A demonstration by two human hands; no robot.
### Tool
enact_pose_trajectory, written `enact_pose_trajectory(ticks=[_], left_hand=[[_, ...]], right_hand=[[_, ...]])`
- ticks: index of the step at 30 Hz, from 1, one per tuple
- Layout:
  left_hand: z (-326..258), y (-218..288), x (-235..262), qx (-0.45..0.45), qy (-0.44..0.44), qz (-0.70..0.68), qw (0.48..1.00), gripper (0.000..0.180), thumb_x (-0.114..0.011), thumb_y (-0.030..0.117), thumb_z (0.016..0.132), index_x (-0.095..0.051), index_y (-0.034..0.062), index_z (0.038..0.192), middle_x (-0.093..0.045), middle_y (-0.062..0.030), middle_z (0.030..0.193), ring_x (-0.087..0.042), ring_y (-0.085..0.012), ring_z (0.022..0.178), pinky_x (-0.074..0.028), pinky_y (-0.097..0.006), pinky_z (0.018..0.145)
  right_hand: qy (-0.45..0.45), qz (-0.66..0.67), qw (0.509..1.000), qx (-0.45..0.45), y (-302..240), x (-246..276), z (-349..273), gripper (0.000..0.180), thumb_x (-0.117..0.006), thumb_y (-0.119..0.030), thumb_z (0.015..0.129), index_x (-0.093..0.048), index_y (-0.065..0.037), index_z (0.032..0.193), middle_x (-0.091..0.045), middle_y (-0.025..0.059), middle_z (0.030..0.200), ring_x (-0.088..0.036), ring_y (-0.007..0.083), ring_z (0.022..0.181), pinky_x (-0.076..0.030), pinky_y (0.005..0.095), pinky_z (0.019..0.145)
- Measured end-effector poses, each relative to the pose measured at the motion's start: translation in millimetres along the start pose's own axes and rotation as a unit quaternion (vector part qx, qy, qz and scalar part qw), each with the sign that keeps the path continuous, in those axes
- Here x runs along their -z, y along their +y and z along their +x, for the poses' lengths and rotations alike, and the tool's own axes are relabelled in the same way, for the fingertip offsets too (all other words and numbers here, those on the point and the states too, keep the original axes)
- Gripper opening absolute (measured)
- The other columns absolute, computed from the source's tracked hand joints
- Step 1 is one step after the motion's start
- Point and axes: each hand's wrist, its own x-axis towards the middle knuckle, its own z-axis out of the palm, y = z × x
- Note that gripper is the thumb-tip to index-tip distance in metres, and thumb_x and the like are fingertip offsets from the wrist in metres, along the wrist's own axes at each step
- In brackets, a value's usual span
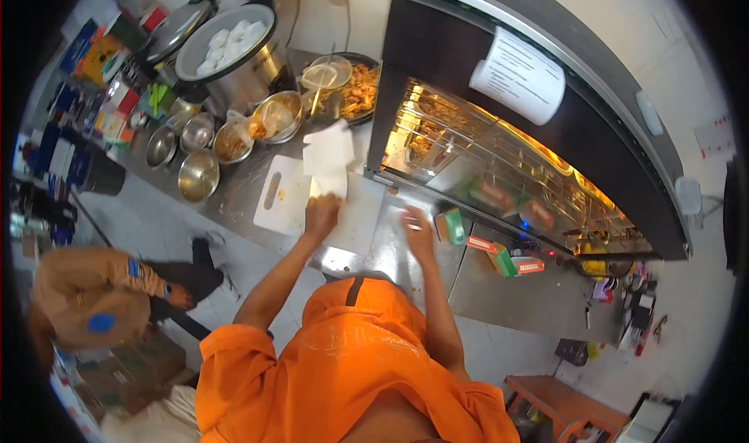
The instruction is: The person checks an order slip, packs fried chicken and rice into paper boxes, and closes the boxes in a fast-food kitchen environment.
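My left hand (pixel 324 215) is closed on the lower end of a white folding carton (pixel 328 150), which looks partly unfolded, with its flaps pointing away from me. Beneath it lies a white cutting board (pixel 269 209) with an oval handle slot and a few food crumbs. My right hand (pixel 417 231) hovers over the steel counter (pixel 394 248) to the right of the board, touching nothing I can see. Its fingers are loosely bent and apart; a small pale spot on them is too small to name. Right of that hand stands a green, white and orange carton (pixel 450 227).
A glass-fronted heated display cabinet (pixel 499 170) borders the counter on the right. Behind the board are a food tray (pixel 363 92), several steel bowls (pixel 198 175) and a large pot (pixel 234 69) with white bundles. More small cartons (pixel 503 262) lie rightward. Another person (pixel 101 295) is at the left.
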Motion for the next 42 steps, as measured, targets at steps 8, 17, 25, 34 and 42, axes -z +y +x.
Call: enact_pose_trajectory(ticks=[8,17,25,34,42], left_hand=[[-58.6,96.2,62.9,0.257,-0.061,-0.680,0.684,0.063,-0.072,0.045,0.090,-0.058,0.0084,0.140,-0.053,-0.0106,0.145,-0.047,-0.0286,0.137,-0.045,-0.049,0.105],[23.5,137.9,111.8,0.321,0.088,-0.617,0.713,0.016,-0.070,0.007,0.094,-0.066,-0.0011,0.107,-0.073,-0.0074,0.092,-0.070,-0.0136,0.080,-0.060,-0.027,0.069],[34.4,173.4,78.7,0.093,0.265,-0.390,0.877,0.008,-0.075,-0.003,0.088,-0.069,0.0008,0.091,-0.073,-0.0082,0.082,-0.071,-0.0154,0.076,-0.054,-0.026,0.068],[47.0,182.6,99.4,0.081,0.240,-0.377,0.891,0.015,-0.070,-0.009,0.087,-0.073,-0.0018,0.101,-0.073,-0.0107,0.092,-0.070,-0.0179,0.084,-0.053,-0.027,0.073],[43.4,182.4,121.8,0.006,0.103,-0.381,0.919,0.016,-0.069,-0.003,0.089,-0.075,-0.0008,0.103,-0.074,-0.0134,0.088,-0.072,-0.0231,0.077,-0.054,-0.031,0.071]], right_hand=[[-0.026,-0.185,0.956,0.225,-10.0,-63.6,31.3,0.036,-0.071,-0.021,0.091,-0.068,-0.009,0.125,-0.065,0.0153,0.128,-0.062,0.0352,0.116,-0.049,0.0428,0.097],[0.038,-0.008,0.982,0.182,-86.8,-50.4,-33.6,0.023,-0.073,-0.014,0.091,-0.070,-0.007,0.113,-0.074,0.0087,0.099,-0.071,0.0231,0.082,-0.056,0.0322,0.073],[0.269,-0.103,0.902,0.322,-123.5,-29.0,-40.3,0.017,-0.079,-0.013,0.086,-0.076,-0.005,0.101,-0.074,0.0076,0.094,-0.072,0.0198,0.079,-0.057,0.0298,0.070],[0.181,-0.036,0.940,0.288,-137.3,-17.7,-50.6,0.019,-0.079,0.001,0.081,-0.077,-0.003,0.100,-0.073,0.0102,0.093,-0.070,0.0202,0.085,-0.055,0.0296,0.074],[0.238,-0.032,0.936,0.258,-151.1,-14.2,-54.5,0.011,-0.076,0.001,0.084,-0.076,-0.002,0.094,-0.072,0.0096,0.089,-0.068,0.0185,0.080,-0.053,0.0288,0.073]])
